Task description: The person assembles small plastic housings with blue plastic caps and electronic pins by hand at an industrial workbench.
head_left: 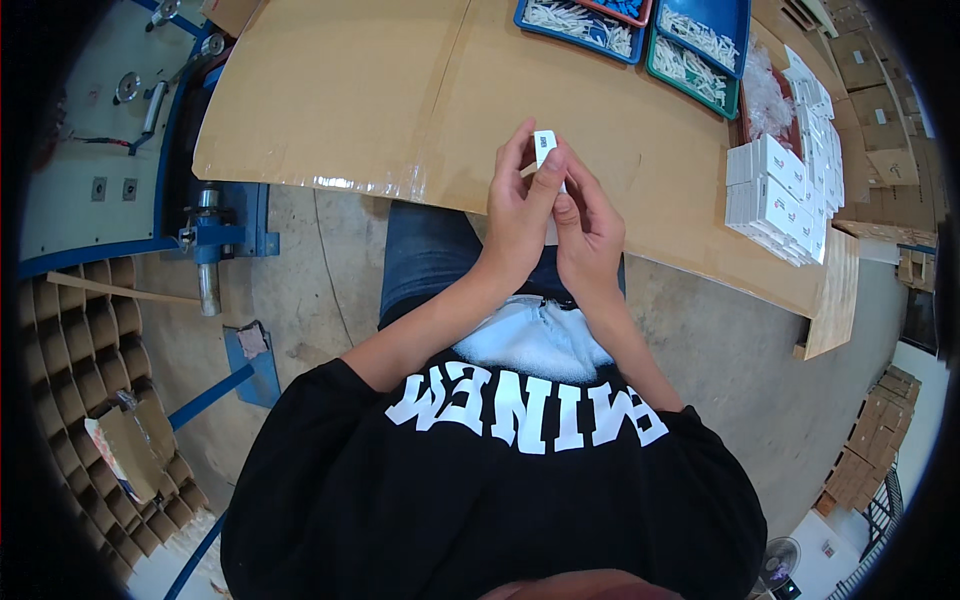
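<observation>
Both my hands meet over the near edge of the cardboard-covered table (340, 110), around a small white box (544, 141). My left hand (518, 215) wraps its left side, with the thumb laid over the front. From the other side my right hand (590, 232) closes on the box, its thumb low and its fingers curled behind. Only the upper end and a sliver of the box show between the thumbs; fingers cover the rest.
Far along the table are a blue tray (578, 44) and a green tray (690, 94) of small white pieces. Stacked white boxes (785, 205) stand at the right, beside clear plastic bags (768, 100). A blue-framed machine (225, 237) is at left, near a cardboard divider grid (75, 345).
</observation>
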Tool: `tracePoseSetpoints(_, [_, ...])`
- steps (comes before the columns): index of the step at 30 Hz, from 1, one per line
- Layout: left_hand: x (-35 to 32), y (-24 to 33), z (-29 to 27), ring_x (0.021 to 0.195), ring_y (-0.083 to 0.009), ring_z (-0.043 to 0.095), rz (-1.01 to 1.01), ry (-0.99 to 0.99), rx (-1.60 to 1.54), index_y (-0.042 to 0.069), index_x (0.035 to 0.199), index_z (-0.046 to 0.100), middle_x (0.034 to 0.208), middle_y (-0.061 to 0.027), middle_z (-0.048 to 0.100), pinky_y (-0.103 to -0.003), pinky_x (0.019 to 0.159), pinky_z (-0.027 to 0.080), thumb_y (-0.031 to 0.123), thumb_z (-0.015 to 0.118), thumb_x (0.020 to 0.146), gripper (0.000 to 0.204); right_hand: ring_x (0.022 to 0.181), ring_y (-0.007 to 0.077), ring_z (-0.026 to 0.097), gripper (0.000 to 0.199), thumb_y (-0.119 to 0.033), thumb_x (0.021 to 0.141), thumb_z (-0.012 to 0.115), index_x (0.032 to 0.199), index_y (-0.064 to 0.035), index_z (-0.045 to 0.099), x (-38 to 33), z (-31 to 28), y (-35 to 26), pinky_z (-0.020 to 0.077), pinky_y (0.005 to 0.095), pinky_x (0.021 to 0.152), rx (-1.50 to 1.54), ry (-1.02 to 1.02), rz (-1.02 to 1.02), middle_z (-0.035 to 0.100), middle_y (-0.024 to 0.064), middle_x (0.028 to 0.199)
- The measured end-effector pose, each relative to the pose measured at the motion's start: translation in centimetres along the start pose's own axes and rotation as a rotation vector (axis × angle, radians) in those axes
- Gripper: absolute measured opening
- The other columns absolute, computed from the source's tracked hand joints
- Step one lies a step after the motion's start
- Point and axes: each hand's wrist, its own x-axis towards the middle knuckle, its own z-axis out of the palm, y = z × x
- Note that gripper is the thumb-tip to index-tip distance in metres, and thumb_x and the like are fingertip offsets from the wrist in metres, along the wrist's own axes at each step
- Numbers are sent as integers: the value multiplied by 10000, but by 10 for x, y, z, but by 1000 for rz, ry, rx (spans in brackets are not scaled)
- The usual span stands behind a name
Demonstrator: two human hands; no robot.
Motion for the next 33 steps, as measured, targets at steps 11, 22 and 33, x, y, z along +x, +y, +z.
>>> tracePoseSetpoints(11, [-1, -4, -8, 1131, -139, 566, 242, 116, 79, -63, 1392, 547, 1292, -89, 546, -261, 959, 455, 335, 525, 1081, 506, 1202, 411, 646, 432, -193, 1030, 600, 1369, 73, 571, 4, 12, -8, 526, 413, 987, -511, -7, -387, 623, 278, 1336])
tracePoseSetpoints(22, [-4, -7, -10, 1114, -128, 562, 162, 35, 39, -77, 1425, 504, 1296, -92, 524, -244, 944, 456, 335, 521, 1083, 536, 1071, 354, 722, 379, -177, 1080, 493, 1376, 39, 594, -2, 10, -8, 565, 356, 869, -616, 28, -369, 673, 243, 1279])
tracePoseSetpoints(33, [-4, -12, -12, 1152, -143, 529, 166, 13, 43, -66, 1457, 474, 1323, -96, 493, -263, 990, 426, 395, 514, 1080, 597, 1098, 407, 698, 400, -192, 1075, 508, 1364, 77, 573, -5, 3, -12, 563, 382, 906, -489, -20, -233, 637, 289, 1304])
